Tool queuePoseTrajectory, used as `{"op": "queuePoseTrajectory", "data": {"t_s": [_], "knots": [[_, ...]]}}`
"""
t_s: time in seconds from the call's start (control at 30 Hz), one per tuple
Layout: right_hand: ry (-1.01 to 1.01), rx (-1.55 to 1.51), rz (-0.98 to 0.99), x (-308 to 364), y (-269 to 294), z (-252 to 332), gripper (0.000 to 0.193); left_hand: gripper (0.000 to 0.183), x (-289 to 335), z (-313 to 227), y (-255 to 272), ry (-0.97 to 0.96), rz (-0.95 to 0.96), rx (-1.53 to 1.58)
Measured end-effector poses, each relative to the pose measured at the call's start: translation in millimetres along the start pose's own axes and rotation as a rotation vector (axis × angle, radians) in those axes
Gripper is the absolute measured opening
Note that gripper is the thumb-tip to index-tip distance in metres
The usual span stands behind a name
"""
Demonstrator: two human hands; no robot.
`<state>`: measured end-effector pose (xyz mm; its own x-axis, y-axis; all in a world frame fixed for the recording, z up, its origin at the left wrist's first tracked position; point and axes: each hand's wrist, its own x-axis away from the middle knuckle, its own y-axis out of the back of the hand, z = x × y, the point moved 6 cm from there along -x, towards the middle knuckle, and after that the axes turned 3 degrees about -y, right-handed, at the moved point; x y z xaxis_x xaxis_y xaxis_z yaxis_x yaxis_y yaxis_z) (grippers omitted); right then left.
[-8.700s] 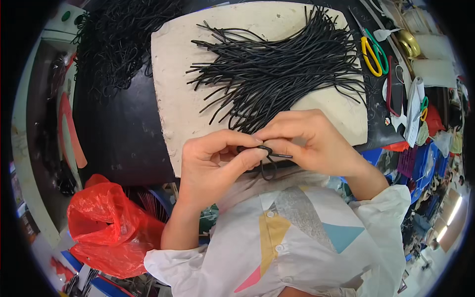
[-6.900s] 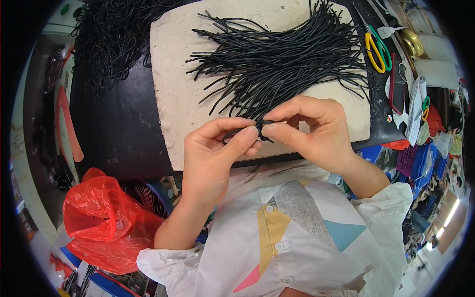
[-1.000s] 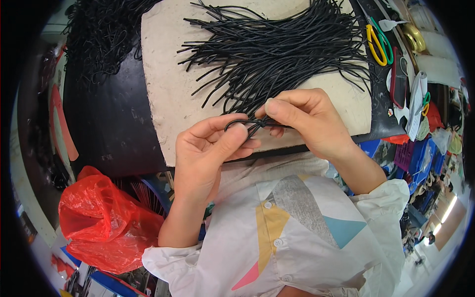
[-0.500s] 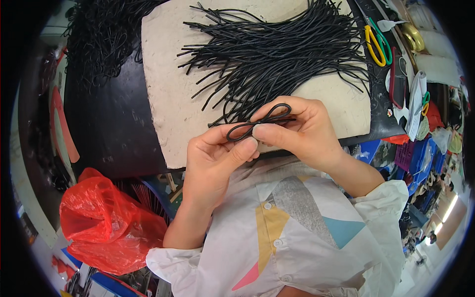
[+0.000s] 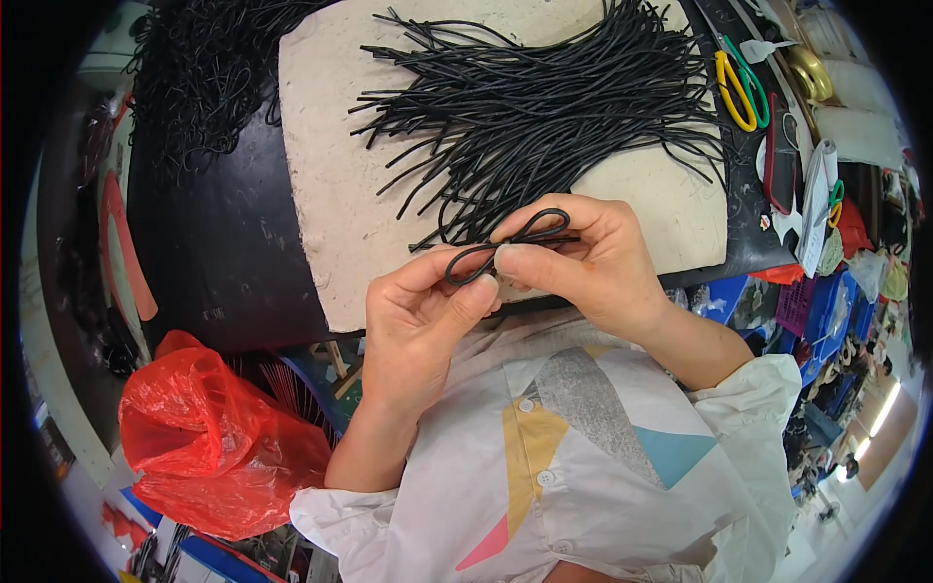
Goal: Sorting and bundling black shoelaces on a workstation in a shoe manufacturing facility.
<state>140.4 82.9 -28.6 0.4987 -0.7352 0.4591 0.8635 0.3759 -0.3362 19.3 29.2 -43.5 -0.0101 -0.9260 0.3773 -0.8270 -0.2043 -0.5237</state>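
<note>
A black cord (image 5: 546, 216) is formed into a small bow with two loops, held between both hands near the front edge of a pale board. My left hand (image 5: 413, 316) pinches it at the left loop, thumb and forefinger together. My right hand (image 5: 593, 257) grips the middle, its thumb over the crossing, so the knot there is partly hidden. Beyond my hands a large bundle of cut black cords (image 5: 544, 107) lies across the pale board (image 5: 330, 214).
Black tangled cords (image 5: 209, 78) are heaped at the far left of the dark table (image 5: 219, 262). Yellow-and-green-handled scissors (image 5: 743, 92) and a red-edged tool (image 5: 777, 160) lie along the right edge. A red plastic bag (image 5: 219, 437) hangs at lower left; a blue crate (image 5: 826, 321) stands at right.
The bow's loops have shifted slightly, with the right loop a little lower. Both hands keep hold of the cord in nearly the same place.
</note>
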Motion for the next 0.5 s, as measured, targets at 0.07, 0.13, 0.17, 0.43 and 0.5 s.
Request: {"op": "queuePoseTrajectory", "data": {"t_s": [0.07, 0.13, 0.17, 0.43, 0.5], "knots": [[0.003, 0.030, -0.012, 0.3, 0.9, -0.5, 0.008, 0.021, -0.2, -0.3, -0.5, 0.003, 0.002, 0.005], [-0.060, 0.001, 0.033, -3.4, 2.4, -1.9, 0.009, 0.021, 0.6, -0.9, -0.1, -0.001, 0.004, 0.008], [-0.092, -0.013, 0.056, -5.5, 4.0, -2.1, 0.010, 0.020, 0.7, -0.3, 1.0, 0.032, -0.004, 0.022], [0.002, 0.229, 0.012, -3.7, 8.8, 6.6, 0.016, 0.020, -5.9, -18.9, -3.9, 0.032, -0.028, -0.155], [0.296, 0.496, -0.044, -5.5, 10.5, 27.6, 0.011, 0.016, -8.4, -29.9, 2.4, -0.012, -0.060, -0.299]]}}
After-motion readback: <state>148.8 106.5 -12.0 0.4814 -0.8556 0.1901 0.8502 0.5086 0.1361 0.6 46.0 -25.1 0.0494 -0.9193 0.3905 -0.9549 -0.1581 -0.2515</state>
